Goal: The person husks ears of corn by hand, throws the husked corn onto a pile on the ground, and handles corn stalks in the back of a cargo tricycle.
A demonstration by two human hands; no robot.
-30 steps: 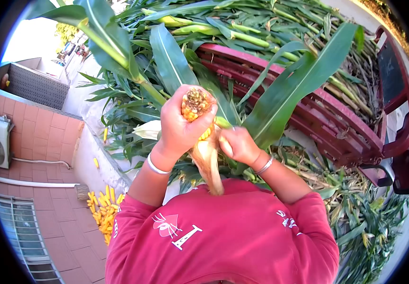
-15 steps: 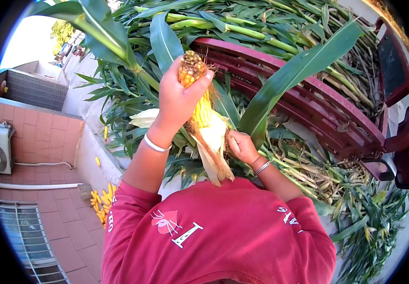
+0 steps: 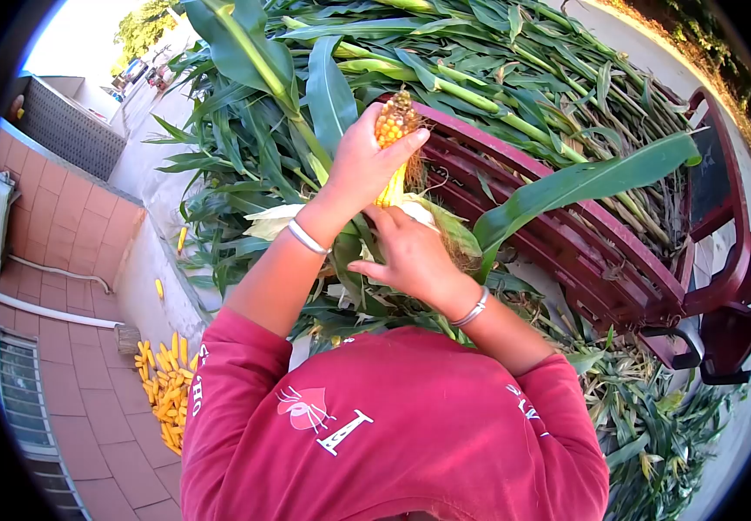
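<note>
Your left hand is closed around the corn ear, which points tip-up ahead of your chest, its upper kernels bare. Your right hand has come up from the lower husk to just below your left, thumb spread wide of the fingers. Loose husk now sits to the ear's right, so it looks partly stripped; your right hand hides the lower end. Beyond are green stalks, a red cart and, leftward, yellow cobs.
</note>
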